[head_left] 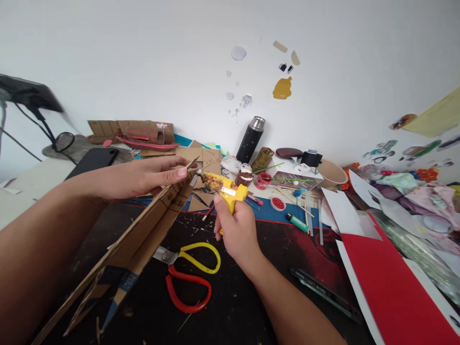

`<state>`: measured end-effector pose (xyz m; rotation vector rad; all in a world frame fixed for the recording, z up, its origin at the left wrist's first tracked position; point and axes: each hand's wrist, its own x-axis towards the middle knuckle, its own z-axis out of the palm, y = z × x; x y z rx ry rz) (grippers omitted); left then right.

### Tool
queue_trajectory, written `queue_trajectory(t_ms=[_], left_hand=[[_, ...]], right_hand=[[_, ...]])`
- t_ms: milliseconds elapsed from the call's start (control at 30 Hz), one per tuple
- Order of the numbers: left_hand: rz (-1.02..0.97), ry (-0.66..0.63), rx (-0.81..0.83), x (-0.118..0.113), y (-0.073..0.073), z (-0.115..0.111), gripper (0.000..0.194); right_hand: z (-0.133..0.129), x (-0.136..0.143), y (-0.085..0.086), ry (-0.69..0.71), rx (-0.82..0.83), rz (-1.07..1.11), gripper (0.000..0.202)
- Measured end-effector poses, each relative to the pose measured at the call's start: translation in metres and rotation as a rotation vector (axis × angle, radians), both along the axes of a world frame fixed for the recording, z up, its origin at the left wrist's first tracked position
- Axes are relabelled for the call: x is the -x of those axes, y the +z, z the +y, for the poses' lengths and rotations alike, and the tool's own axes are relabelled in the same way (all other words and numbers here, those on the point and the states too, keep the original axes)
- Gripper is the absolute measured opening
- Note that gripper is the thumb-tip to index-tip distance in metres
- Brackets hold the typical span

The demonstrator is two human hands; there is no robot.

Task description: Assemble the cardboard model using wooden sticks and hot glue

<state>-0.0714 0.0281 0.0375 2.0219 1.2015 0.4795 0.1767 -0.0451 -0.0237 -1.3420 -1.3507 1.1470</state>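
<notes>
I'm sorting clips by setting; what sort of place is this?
Probably a craft table against a wall: the right hand holds a yellow glue gun, scissors lie on the dark mat, and cardboard is in the left hand.

From the right hand (235, 225), dark mat (275, 247) is lying bare toward four o'clock until a slim tool (319, 286); scissors (174, 270) are blocking seven-thirty, cardboard (163, 225) nine; room beyond the cardboard is looking uncertain.
</notes>
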Motion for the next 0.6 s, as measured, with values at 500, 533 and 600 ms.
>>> queue_trajectory(t_ms=[500,533,600], left_hand=[[0.074,-0.149,-0.107,0.0018,0.0011,0.0060,0.079],[0.075,-0.147,-0.104,0.0009,0.0015,0.0057,0.078],[0.067,-0.145,-0.108,-0.0003,0.0022,0.0050,0.074]], right_hand=[[-0.0003,0.0004,0.0008,-0.010,0.006,-0.013,0.058],[-0.0005,0.0002,0.0004,-0.006,0.000,-0.019,0.058],[-0.0010,-0.0002,-0.0004,-0.001,-0.007,-0.026,0.059]])
